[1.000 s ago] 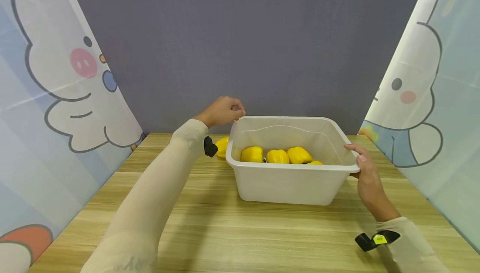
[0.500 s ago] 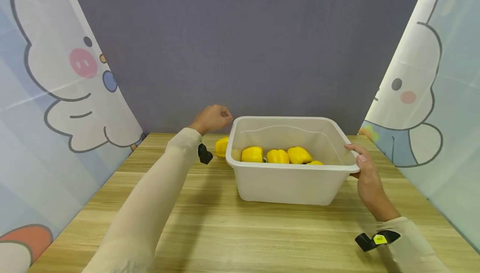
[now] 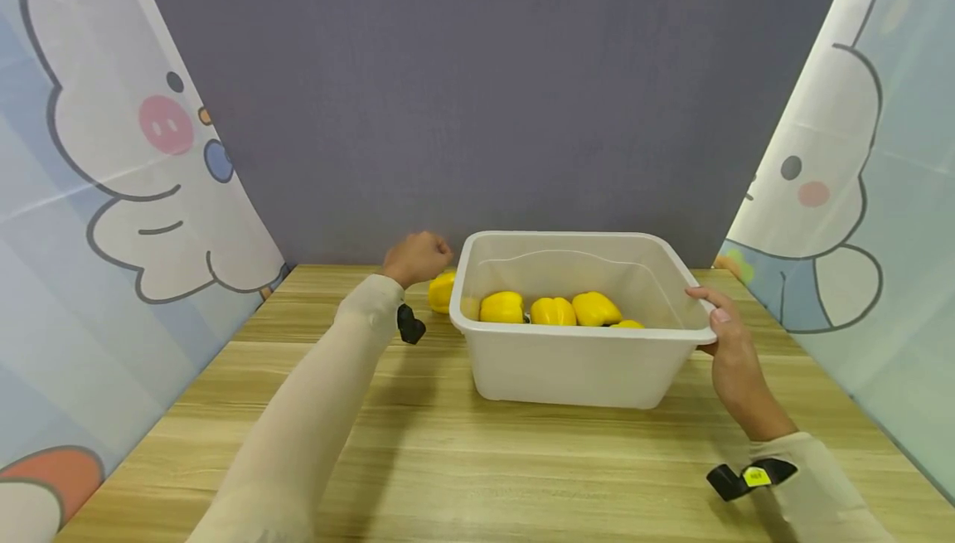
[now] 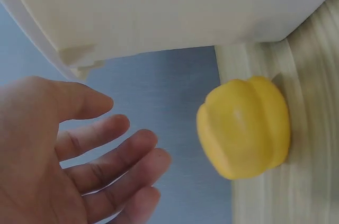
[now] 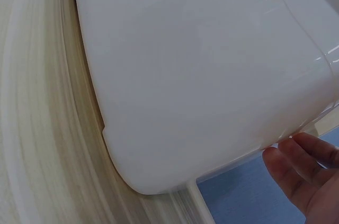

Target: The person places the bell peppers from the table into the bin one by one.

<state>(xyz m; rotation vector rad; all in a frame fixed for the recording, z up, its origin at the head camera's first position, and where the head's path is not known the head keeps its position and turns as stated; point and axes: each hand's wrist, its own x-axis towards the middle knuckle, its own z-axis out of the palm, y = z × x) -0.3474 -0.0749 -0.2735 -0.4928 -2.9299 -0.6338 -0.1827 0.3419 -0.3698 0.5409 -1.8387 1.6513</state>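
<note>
My left hand [image 3: 418, 258] is just above a yellow bell pepper [image 3: 440, 293] that lies on the table outside the bin's left end. In the left wrist view its fingers are loosely bent with nothing in them, apart from the pepper [image 4: 244, 128]. My right hand [image 3: 734, 369] grips the right rim of the white plastic bin [image 3: 574, 370], thumb on top. The right wrist view has its fingers [image 5: 286, 173] under the rim. Inside the bin lie several yellow bell peppers [image 3: 552, 312], the rightmost largely hidden by the front wall.
The bin stands on a wood-grain table [image 3: 477, 468]. Behind the table rises a dark grey panel [image 3: 492, 95]. Cartoon-printed cloths [image 3: 97, 236] hang along both sides. The bin's left wall is close to the outside pepper.
My left hand has moved left and down from the bin's back left corner to above the outside pepper. The right hand, bin and peppers have stayed in place.
</note>
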